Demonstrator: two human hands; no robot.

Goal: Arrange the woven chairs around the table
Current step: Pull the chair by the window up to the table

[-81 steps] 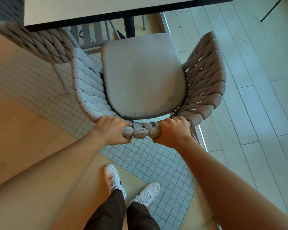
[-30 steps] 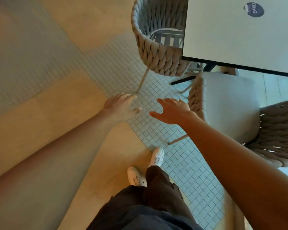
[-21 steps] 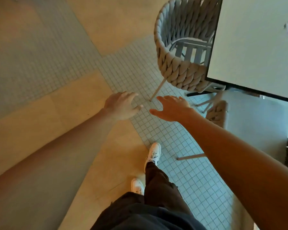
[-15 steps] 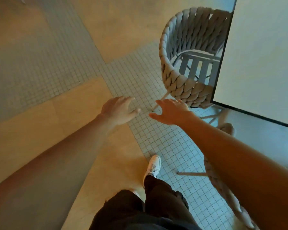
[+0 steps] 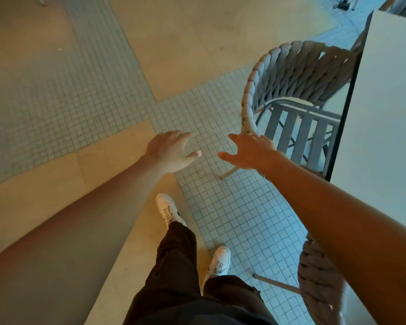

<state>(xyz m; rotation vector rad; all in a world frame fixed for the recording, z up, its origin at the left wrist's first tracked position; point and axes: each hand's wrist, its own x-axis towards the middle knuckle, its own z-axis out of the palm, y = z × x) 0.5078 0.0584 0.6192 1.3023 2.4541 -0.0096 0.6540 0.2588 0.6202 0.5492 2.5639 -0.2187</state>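
Left hand (image 5: 171,152) open, fingers spread, holding nothing above the tiled floor (image 5: 80,102), right hand (image 5: 250,152) open too and empty just beside the back rim of a woven chair (image 5: 291,73) tucked partly under the white table (image 5: 384,113), second woven chair (image 5: 319,285) at lower right.

table (image 5: 384,113) cut off at three o'clock, hiding the far woven chair's (image 5: 298,69) front; near woven chair (image 5: 319,277) at five o'clock mostly behind the right forearm (image 5: 338,231); small objects at one o'clock unreadable
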